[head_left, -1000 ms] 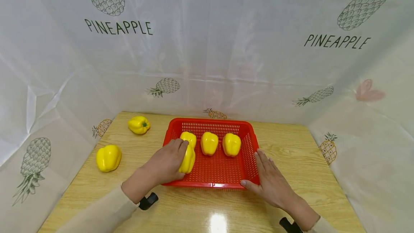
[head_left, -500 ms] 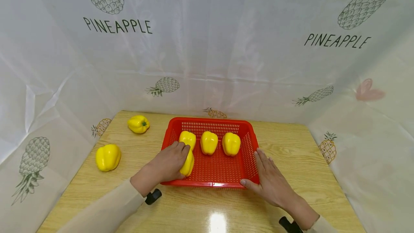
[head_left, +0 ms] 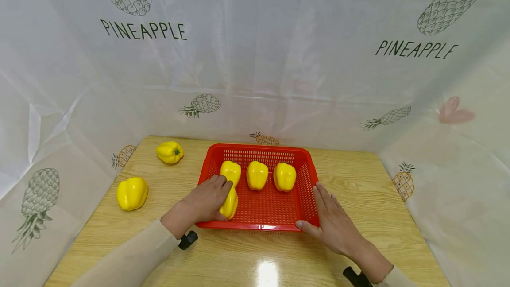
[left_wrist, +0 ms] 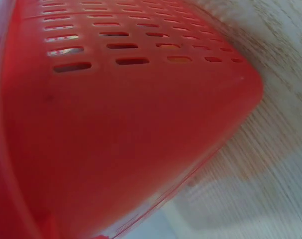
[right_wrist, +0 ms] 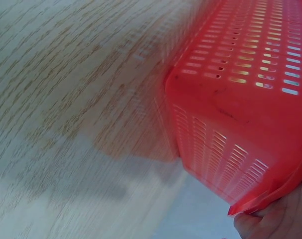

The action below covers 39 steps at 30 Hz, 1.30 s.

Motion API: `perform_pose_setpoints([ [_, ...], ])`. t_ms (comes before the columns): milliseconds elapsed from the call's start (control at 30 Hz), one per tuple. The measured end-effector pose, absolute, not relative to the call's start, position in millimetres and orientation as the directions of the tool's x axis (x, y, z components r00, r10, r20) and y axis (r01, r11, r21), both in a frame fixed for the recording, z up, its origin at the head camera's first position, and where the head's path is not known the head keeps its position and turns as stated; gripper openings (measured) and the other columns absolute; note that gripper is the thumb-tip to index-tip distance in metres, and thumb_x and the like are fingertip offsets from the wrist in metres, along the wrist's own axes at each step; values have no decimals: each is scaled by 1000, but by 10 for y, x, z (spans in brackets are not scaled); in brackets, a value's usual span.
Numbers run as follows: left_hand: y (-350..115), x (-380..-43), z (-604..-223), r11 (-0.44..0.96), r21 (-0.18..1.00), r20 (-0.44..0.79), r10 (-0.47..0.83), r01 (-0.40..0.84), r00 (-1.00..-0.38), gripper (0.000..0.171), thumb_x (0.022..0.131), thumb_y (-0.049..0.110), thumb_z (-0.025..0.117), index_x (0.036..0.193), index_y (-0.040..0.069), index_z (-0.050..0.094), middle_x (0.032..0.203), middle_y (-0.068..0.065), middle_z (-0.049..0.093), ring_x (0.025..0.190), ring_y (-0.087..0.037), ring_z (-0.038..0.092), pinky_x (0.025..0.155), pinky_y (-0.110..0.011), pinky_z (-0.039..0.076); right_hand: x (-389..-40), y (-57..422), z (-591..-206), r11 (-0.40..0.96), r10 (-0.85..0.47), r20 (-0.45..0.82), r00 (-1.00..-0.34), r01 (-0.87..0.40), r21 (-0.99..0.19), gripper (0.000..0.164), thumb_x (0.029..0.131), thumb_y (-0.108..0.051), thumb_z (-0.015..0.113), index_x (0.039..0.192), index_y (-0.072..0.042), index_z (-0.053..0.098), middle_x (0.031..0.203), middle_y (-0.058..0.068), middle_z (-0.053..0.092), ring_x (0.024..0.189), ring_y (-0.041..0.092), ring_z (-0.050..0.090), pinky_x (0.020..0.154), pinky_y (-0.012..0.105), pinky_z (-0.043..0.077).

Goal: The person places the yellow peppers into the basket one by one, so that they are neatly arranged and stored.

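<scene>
In the head view a red plastic basket [head_left: 259,227] stands on the table with several yellow bell peppers inside. Three stand along its back: a left pepper [head_left: 230,172], a middle pepper [head_left: 257,176] and a right pepper [head_left: 284,177]. My left hand [head_left: 209,198] reaches over the basket's left side and grips another yellow bell pepper [head_left: 229,203], low in the front left corner; its fingertips are partly hidden. Against the basket's right side rests my right hand [head_left: 332,223], fingers straight, thumb on the front rim. Both wrist views show the basket's outer walls [left_wrist: 116,114].
Two more yellow bell peppers lie on the wooden table [head_left: 342,180] left of the basket: a near pepper [head_left: 132,193] and a far pepper [head_left: 169,152]. A pale sheet [head_left: 259,56] with printed pineapples hangs behind and along both sides.
My left hand has lowered the yellow bell pepper into the basket's front left corner, shifting slightly toward the front. The right hand has stayed at the basket's right side.
</scene>
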<state>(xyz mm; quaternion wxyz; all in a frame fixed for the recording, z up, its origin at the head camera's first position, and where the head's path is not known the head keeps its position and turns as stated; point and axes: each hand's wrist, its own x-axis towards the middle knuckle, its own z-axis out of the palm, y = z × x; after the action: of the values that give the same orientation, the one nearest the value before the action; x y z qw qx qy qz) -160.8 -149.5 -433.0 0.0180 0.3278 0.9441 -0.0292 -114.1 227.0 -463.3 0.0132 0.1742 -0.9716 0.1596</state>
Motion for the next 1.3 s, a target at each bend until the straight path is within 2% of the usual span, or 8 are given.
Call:
perform_pose_setpoints([
  [300,-1483,-1615,-4354,805,-67,-108,581,589,-806,100,79,54,91,154,2,51,133,-16,58,110,-26,52,102,-37,52,-1143,2271,-4642,893,-331,81,-940,-340,-295,110,97,-70,60,164,7,21,174,26,16,158,47,26,126,67,23],
  [567,-1479,-1617,-4373,809,-77,-103,575,582,-812,98,78,55,91,150,2,52,129,-15,59,108,-26,53,102,-37,53,-1141,2272,-4645,891,-336,90,-938,-347,-293,108,98,-68,61,164,8,22,173,27,17,157,48,28,125,67,24],
  [1000,-1489,-1617,-4384,803,-79,-97,584,591,-806,98,84,66,78,152,1,53,129,-17,60,106,-26,53,100,-37,53,-1132,2268,-4640,886,-339,100,-936,-353,-299,108,98,-68,61,164,9,22,173,28,18,157,48,29,125,68,25],
  [1300,-1491,-1638,-4402,812,-57,-109,574,581,-812,97,81,65,82,148,1,55,131,-15,60,108,-26,55,103,-37,53,-1136,2269,-4648,888,-334,106,-937,-351,-297,108,98,-68,62,163,9,23,173,27,19,156,48,30,125,68,25],
])
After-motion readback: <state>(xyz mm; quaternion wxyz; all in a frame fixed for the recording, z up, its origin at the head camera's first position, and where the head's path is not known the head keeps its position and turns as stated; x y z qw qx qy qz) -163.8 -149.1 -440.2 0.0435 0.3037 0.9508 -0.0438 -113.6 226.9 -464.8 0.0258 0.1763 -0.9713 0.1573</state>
